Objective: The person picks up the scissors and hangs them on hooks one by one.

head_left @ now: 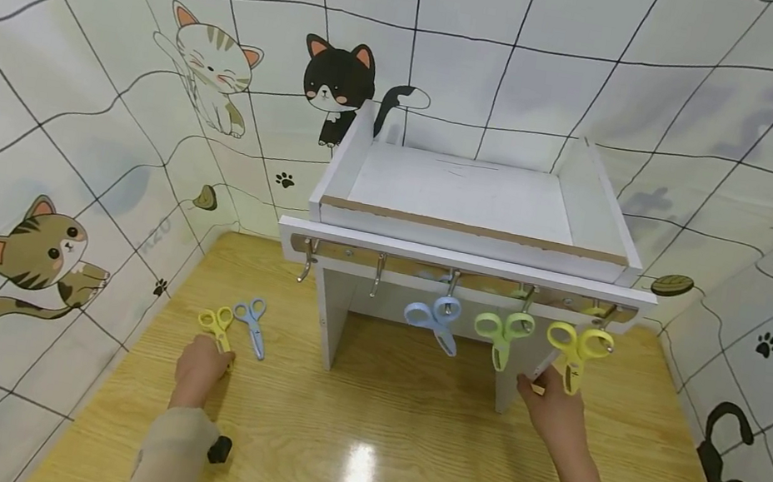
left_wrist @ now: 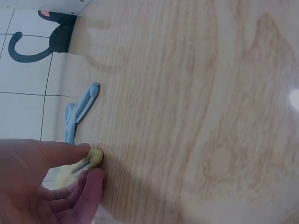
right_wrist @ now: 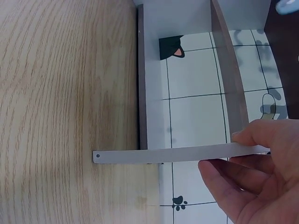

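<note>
In the head view my left hand [head_left: 199,370] is low at the table's left side, pinching a pair of yellow scissors [head_left: 219,322] by the blade end, handle loops pointing away. The left wrist view shows thumb and forefinger on either side of the pale yellow tip [left_wrist: 96,157]. Just right of it, blue scissors [head_left: 253,331] lie on the wood. My right hand [head_left: 559,416] grips the right leg [head_left: 506,385] of a white rack, thumb on one face and fingers on the other. Above that hand, yellow scissors [head_left: 576,351] hang from a hook.
Green scissors [head_left: 502,339] and blue scissors [head_left: 437,318] hang on neighbouring hooks of the rack's front rail [head_left: 412,269]. Two hooks at the rail's left, one of them this hook [head_left: 378,273], carry nothing. An open tray [head_left: 465,194] tops the rack. Cat-print walls close in the wooden table [head_left: 401,437].
</note>
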A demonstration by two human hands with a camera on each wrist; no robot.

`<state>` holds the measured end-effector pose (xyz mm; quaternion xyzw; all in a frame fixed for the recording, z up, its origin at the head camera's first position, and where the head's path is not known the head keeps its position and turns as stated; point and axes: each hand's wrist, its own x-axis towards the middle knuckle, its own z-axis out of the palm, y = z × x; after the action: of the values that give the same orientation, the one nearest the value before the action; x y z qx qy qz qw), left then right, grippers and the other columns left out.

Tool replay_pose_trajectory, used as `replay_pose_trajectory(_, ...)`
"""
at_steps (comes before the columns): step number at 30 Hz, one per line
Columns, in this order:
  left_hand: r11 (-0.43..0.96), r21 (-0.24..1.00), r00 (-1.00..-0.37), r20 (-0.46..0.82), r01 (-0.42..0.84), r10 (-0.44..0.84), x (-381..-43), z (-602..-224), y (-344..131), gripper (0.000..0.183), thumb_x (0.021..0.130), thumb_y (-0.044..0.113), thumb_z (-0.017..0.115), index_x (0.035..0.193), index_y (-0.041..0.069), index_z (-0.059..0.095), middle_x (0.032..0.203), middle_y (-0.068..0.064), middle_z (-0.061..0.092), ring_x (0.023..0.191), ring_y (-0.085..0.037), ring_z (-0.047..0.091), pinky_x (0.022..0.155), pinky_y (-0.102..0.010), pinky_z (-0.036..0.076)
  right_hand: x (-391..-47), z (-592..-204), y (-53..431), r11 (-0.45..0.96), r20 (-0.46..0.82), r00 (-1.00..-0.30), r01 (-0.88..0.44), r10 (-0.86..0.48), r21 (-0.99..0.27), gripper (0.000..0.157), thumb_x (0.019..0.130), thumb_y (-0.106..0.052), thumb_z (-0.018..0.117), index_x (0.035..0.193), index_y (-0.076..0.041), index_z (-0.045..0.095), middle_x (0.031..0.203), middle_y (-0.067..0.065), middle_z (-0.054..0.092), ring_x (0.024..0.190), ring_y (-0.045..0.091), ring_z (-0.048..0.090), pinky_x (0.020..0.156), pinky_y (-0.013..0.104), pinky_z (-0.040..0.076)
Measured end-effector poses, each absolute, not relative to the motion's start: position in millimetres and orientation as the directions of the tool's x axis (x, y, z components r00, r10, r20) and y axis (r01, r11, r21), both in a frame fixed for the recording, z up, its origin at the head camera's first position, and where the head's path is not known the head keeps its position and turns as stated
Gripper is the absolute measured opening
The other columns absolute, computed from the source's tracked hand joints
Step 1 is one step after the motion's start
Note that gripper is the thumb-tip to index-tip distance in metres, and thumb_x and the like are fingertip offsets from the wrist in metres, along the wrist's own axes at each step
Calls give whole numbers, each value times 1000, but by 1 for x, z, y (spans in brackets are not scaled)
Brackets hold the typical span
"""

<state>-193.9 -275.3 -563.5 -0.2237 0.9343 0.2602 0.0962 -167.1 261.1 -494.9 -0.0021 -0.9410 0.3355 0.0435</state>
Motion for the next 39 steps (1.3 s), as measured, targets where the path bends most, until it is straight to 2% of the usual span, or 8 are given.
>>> replay_pose_trajectory(3, 768, 453, -889, -295, -453, -350, -194, -564, -277, 29, 93, 22, 62, 75, 1, 53, 67, -10, 52, 62, -24, 49, 50, -30, 40, -167, -495, 261, 777, 92, -995, -28, 38, -629, 36, 99, -17, 57, 122, 10, 58, 114, 36, 66, 106, 52, 63, 85, 65, 54)
replay_pose_trajectory(6, 762, 484, -901, -279, -431, -332, -193, -567, -280, 27, 92, 20, 63, 72, 4, 54, 67, -8, 52, 63, -22, 48, 51, -28, 37, -167, -495, 261, 779, 104, -994, -38, 36, -626, 35, 99, -17, 58, 120, 11, 58, 112, 35, 67, 104, 52, 64, 84, 65, 54)
replay_pose_trajectory(9, 727, 545, -908, -267, -419, -323, -191, -569, -283, 23, 92, 20, 65, 81, 1, 58, 72, -10, 57, 66, -22, 50, 53, -27, 38, -167, -495, 261, 772, 108, -993, -41, 36, -634, 34, 98, -16, 58, 120, 11, 59, 112, 35, 67, 105, 51, 65, 84, 64, 55)
replay_pose_trajectory(14, 579, 700, -907, -284, -418, -312, -189, -572, -283, 25, 94, 18, 66, 100, -6, 62, 82, -12, 68, 65, -13, 61, 56, -23, 51, -167, -494, 261, 767, 87, -996, -31, 33, -641, 35, 98, -15, 58, 122, 10, 59, 115, 35, 66, 107, 51, 64, 86, 63, 55)
replay_pose_trajectory(18, 412, 819, -910, -297, -398, -290, -193, -562, -278, 27, 97, 14, 63, 111, -9, 58, 92, -12, 69, 65, -8, 65, 64, -25, 62, -168, -494, 260, 778, 97, -994, -30, 40, -627, 34, 98, -16, 59, 120, 11, 59, 112, 35, 67, 105, 52, 64, 84, 63, 55)
replay_pose_trajectory(21, 328, 873, -922, -283, -361, -263, -197, -549, -272, 33, 98, 12, 61, 120, -11, 53, 99, -12, 65, 70, -5, 64, 67, -21, 63, -167, -494, 260, 781, 120, -992, -41, 44, -623, 33, 97, -15, 59, 117, 11, 59, 109, 35, 68, 102, 52, 65, 81, 63, 55)
replay_pose_trajectory(31, 249, 955, -962, -96, -162, -256, -201, -483, -244, 30, 98, 9, 60, 120, -10, 53, 90, 6, 61, 73, 6, 61, 70, -12, 60, -167, -496, 261, 773, 122, -992, -49, 37, -632, 32, 97, -14, 59, 119, 9, 60, 112, 33, 68, 105, 49, 65, 85, 63, 55)
replay_pose_trajectory(39, 216, 976, -970, 81, 31, -229, -189, -440, -224, 26, 96, 7, 63, 116, -9, 57, 92, 4, 62, 77, 4, 64, 70, -16, 61, -167, -496, 260, 786, 141, -989, -54, 43, -616, 31, 97, -14, 60, 115, 11, 60, 106, 35, 69, 99, 52, 66, 79, 63, 55)
